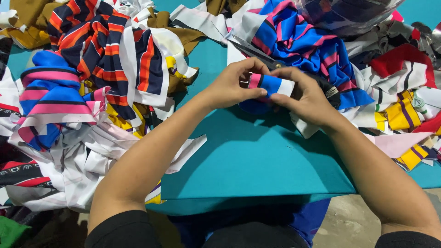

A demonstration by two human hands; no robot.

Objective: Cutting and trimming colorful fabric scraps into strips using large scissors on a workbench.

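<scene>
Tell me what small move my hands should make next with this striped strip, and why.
Probably keep rolling the striped strip a little tighter. Both the left hand and the right hand pinch it over the teal table, and part of the blue end hangs loose beneath. The scissors lie just behind, untouched.

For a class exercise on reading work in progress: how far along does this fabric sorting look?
Done: nothing finished is clearly set apart. In hand: the left hand and right hand together grip a small striped pink, blue and white strip above the teal table. Left: heaps of striped scraps lie on both sides; scissors lie behind the hands.
</scene>
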